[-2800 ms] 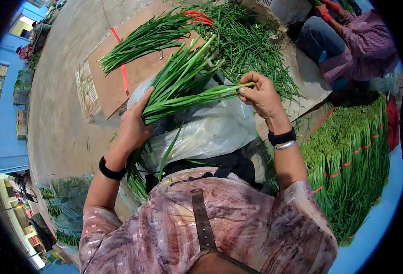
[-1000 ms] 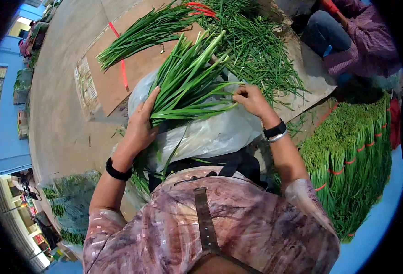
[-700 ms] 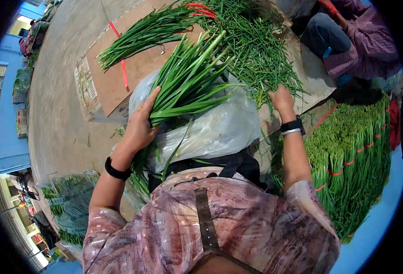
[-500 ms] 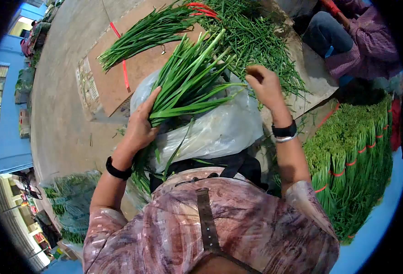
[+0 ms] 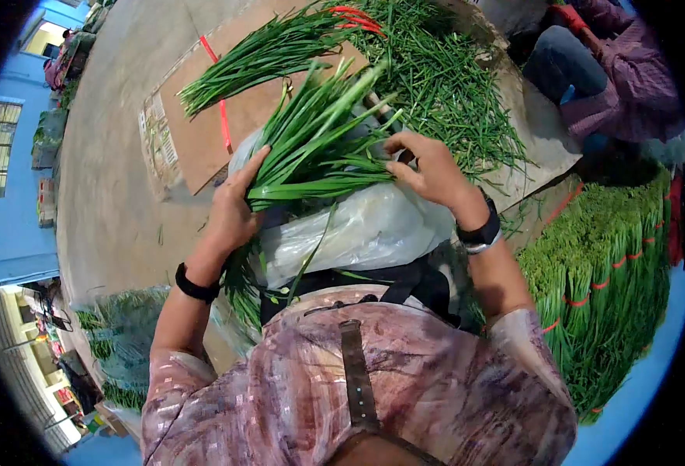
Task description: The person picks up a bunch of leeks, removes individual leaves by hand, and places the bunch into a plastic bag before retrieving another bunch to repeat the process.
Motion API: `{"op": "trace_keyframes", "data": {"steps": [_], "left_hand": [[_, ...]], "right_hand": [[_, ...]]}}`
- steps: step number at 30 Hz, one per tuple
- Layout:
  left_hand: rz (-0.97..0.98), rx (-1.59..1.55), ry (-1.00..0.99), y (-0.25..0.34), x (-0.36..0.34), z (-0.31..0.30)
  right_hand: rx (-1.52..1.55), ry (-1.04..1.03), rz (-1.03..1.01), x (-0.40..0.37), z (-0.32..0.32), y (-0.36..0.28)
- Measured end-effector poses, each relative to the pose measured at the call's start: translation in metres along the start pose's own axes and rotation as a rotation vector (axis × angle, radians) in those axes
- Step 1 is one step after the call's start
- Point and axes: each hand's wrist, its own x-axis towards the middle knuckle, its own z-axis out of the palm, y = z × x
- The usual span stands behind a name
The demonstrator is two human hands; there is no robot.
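A loose bunch of garlic chives (image 5: 311,144), long flat green blades with paler ends at the upper right, lies across a whitish plastic sheet (image 5: 365,225) over my lap. My left hand (image 5: 235,203) is closed around the bunch's lower left side, thumb on top and fingers hidden beneath. At its right edge my right hand (image 5: 431,171) has bent fingers, with thumb and forefinger at the ends of a few blades. A few stray blades hang below the bunch over the plastic.
A tidy bunch of chives (image 5: 261,70) lies on a brown board (image 5: 195,147) with red ties (image 5: 358,17). Beyond is a heap of loose greens (image 5: 451,93). Tied bundles (image 5: 606,287) stand at right, bagged greens (image 5: 125,342) at left. Another person (image 5: 622,74) sits upper right.
My right hand has moved left and down, from beside the bunch to the blade ends at its right edge. My left hand keeps its hold, and the view has shifted slightly.
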Motion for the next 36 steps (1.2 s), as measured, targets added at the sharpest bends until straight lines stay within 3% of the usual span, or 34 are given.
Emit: {"op": "trace_keyframes", "data": {"steps": [4,5,8,9,12,13,16,19,22,25,28,29,31,32,35,36], "left_hand": [[0.044,-0.005,0.008,-0.002,0.005,0.002],[0.056,0.005,0.004,-0.001,0.005,0.001],[0.003,0.008,-0.021,0.0,0.002,-0.001],[0.0,0.044,-0.029,0.003,0.002,-0.003],[-0.027,0.111,-0.041,0.009,-0.001,-0.005],[-0.032,0.109,-0.039,0.006,-0.002,-0.003],[-0.038,0.133,-0.039,0.006,-0.003,0.0],[-0.045,0.162,-0.034,0.004,-0.003,0.001],[-0.052,0.137,-0.039,0.005,-0.004,0.001],[-0.051,0.132,-0.033,0.005,-0.003,0.001],[-0.043,0.142,-0.025,0.006,-0.003,0.001],[-0.029,0.138,-0.016,0.007,-0.002,0.001],[0.001,0.126,-0.001,0.012,0.0,0.001],[0.018,0.118,0.004,0.014,0.001,0.001],[0.031,0.131,0.017,0.012,0.001,0.002],[0.013,0.137,-0.003,0.012,0.001,0.002]], "right_hand": [[0.091,-0.108,0.244,0.023,-0.003,-0.01],[-0.109,-0.059,0.176,0.03,0.004,-0.015],[-0.082,-0.026,0.119,0.031,0.016,-0.007],[0.055,0.071,0.064,0.03,0.016,-0.001],[0.385,0.197,0.305,0.022,0.007,0.03],[0.536,0.264,0.489,0.021,0.0,0.028],[0.397,0.521,0.625,0.019,-0.005,0.088],[-0.218,0.633,0.566,0.01,-0.022,0.147],[-0.336,0.812,0.482,0.001,-0.037,0.158],[-0.254,0.756,0.765,-0.02,-0.064,0.182],[0.128,0.92,0.781,-0.036,-0.074,0.215],[-0.324,0.781,0.826,-0.041,-0.079,0.221],[-0.552,0.634,0.674,-0.034,-0.066,0.184],[-0.299,0.518,0.653,-0.019,-0.058,0.123],[0.089,0.22,0.204,0.002,-0.022,0.056],[0.175,0.172,0.253,0.007,-0.015,0.05]]}}
